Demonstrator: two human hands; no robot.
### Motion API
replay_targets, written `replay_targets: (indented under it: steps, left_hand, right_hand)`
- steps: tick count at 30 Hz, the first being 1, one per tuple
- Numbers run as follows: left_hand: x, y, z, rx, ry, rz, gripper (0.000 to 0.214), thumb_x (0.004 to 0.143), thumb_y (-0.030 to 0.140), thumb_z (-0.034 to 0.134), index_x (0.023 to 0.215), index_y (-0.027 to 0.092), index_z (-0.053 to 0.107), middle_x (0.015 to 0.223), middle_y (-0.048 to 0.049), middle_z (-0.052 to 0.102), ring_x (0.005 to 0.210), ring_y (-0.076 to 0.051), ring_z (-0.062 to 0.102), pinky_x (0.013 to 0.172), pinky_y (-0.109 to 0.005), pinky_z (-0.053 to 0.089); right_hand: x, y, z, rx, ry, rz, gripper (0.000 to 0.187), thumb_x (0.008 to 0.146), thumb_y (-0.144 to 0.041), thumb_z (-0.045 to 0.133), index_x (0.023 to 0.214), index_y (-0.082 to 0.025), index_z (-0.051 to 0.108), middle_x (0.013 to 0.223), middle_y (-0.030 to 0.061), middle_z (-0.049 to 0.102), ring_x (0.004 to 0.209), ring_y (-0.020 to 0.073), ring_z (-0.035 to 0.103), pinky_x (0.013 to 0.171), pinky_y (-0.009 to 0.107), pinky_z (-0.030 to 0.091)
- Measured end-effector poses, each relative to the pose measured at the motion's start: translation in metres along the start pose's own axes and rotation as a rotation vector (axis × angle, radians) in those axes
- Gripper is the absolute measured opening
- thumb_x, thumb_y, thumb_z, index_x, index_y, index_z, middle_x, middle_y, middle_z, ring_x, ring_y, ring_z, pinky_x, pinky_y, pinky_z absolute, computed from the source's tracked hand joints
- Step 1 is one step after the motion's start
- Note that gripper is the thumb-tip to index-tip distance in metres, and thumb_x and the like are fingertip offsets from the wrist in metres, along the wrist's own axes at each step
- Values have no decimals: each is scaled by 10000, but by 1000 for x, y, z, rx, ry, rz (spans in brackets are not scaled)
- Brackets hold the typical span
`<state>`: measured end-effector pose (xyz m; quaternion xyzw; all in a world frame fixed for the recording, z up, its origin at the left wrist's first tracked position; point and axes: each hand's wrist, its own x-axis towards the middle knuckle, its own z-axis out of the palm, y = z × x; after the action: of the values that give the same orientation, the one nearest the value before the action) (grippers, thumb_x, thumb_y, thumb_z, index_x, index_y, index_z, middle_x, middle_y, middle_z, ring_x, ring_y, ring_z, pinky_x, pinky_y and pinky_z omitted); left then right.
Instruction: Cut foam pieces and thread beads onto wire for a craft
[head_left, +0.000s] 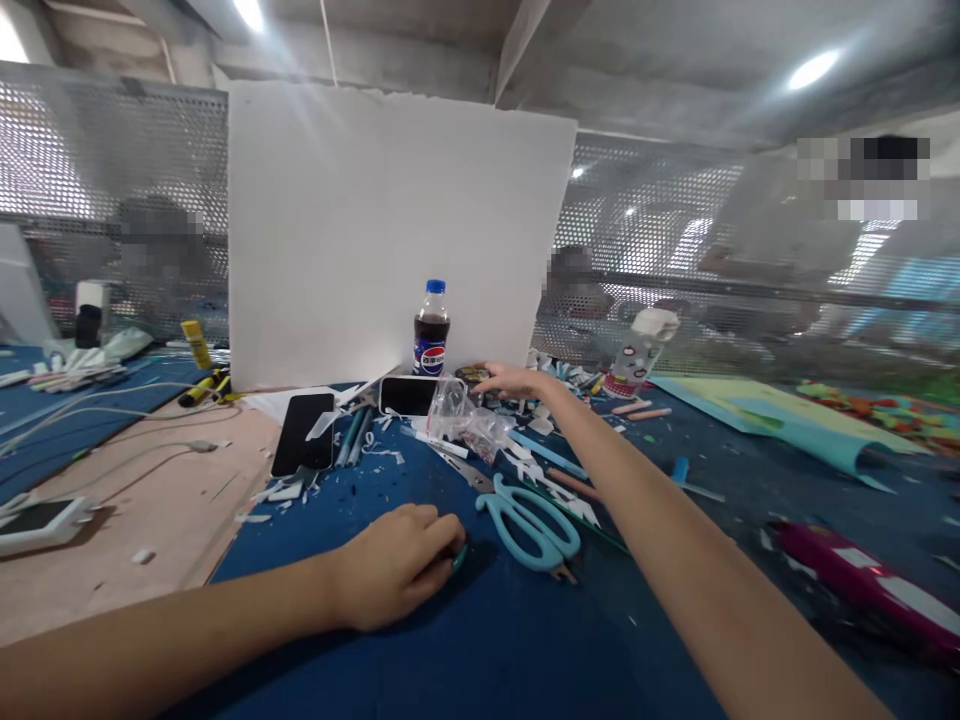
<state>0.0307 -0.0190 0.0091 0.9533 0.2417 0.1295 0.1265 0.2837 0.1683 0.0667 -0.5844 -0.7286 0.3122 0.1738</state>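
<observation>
My left hand (405, 565) rests on the blue table with curled fingers. A small green thing (459, 558) shows at its fingertips; its kind is hidden by the hand. Farther off, my right hand (514, 381) is stretched out with thumb and fingers apart. Its fingertips are at a dark, round, flat object (471, 375), and whether they touch it I cannot tell. Between the hands lie light-blue-handled scissors (536, 525), blades pointing away. Crumpled clear plastic (469, 418) sits just below the right hand. A cola bottle (432, 335) stands upright to its left.
A black phone (304, 435) and a white-edged phone (409, 396) lie among paper scraps. A white board (390, 240) stands behind. To the right are a clear cup (641, 350), coloured sheets (787, 420) and a magenta case (862, 580). Cables (150, 410) cross the left side.
</observation>
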Motion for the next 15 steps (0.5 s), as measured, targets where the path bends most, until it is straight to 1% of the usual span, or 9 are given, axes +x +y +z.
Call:
replay_targets:
  steps: [2,3,5,7,8,10,12,14,15]
  left_hand:
    - [1,0,0,-14,-6,-2,91,840,145,389,901,205,421,822,-26,560,718,-158,514,681,-265,423]
    - [1,1,0,-22,-5,-2,88,841,146,389,899,203,423,824,-28,561,720,-157,515,683,-264,423]
    - [1,2,0,-36,-6,-8,86,840,147,392,897,200,428,828,-30,563,724,-158,514,685,-264,423]
    - [1,3,-1,-47,-10,-21,87,839,149,393,898,197,436,827,-32,562,717,-158,509,679,-268,418]
    - [1,3,-2,-59,-13,-25,85,844,155,389,900,194,440,829,-33,561,715,-157,506,677,-271,415]
    - [1,3,-4,-116,-3,-23,89,869,186,367,898,188,451,830,-36,556,717,-154,500,679,-275,408]
    - [0,2,-7,-238,20,-43,153,904,241,325,870,181,462,800,-27,543,700,-142,490,668,-268,399]
    - [0,0,-8,-412,56,-125,228,924,292,292,835,175,466,735,-4,518,649,-123,468,630,-254,386]
    - [1,-1,-8,-504,89,-186,245,928,310,287,834,173,467,710,6,504,627,-116,455,612,-250,378]
  right_hand:
    - [6,2,2,25,64,-6,512,701,-260,703,1179,-196,531,1227,106,547,1068,241,540,872,363,455]
    - [10,3,5,40,113,-6,454,729,-264,684,1152,-176,543,1188,101,561,1042,236,548,872,379,455]
    - [16,7,14,93,224,-7,338,843,-302,559,1144,-152,528,1155,89,551,993,210,562,832,405,475]
    - [18,11,22,178,328,1,319,878,-311,504,1153,-149,514,1147,85,543,969,196,568,804,404,489]
    - [16,12,24,230,376,8,322,878,-312,506,1156,-149,511,1147,85,543,965,195,569,800,403,491]
    - [8,15,25,348,462,19,327,874,-312,512,1159,-150,511,1150,87,543,968,196,569,802,403,489]
    - [-5,13,20,477,527,16,317,868,-305,521,1146,-151,517,1137,85,550,960,192,571,799,394,491]
    - [-22,5,12,615,560,-8,291,806,-244,605,1072,-148,533,1039,75,589,926,182,584,792,351,500]
    - [-32,-1,10,685,565,-26,257,793,-217,612,1031,-153,537,991,66,601,908,174,590,783,331,506]
